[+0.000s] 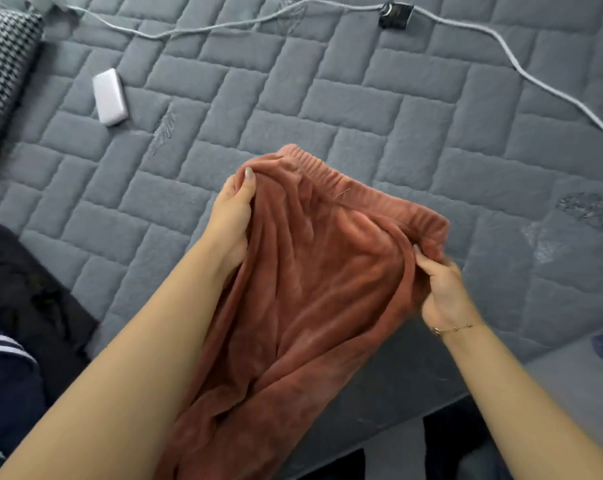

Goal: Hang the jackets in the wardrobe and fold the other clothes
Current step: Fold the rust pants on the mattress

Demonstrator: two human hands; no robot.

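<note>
Above the grey quilted mattress:

- Rust-brown fleece trousers with a ribbed elastic waistband (314, 271): held up by the waistband corners over the near part of the grey quilted mattress (328, 109); legs hang down toward the camera and run out of view at the bottom edge.
- Left hand (232, 223): fingers curled behind the left corner of the waistband, thumb pressed on the front, fabric bunched in the grip.
- Right hand (442, 289): fingers pinching the right corner of the waistband, cloth gathered between thumb and fingertips.
- Thin gold chain bracelet (454, 329): around the right wrist.
- White rounded rectangular device (110, 97): lying flat on the mattress, far left, well apart from the trousers.
- White cable (501, 46): trailing across the far side of the mattress.
- Small black square object (395, 15): on the cable near the top edge; type cannot be told.
- Black-and-white houndstooth cushion (5, 74): at the upper left edge.
- Dark garments (33, 306): heaped at the left edge, one navy with white stripes (5, 344).
</note>
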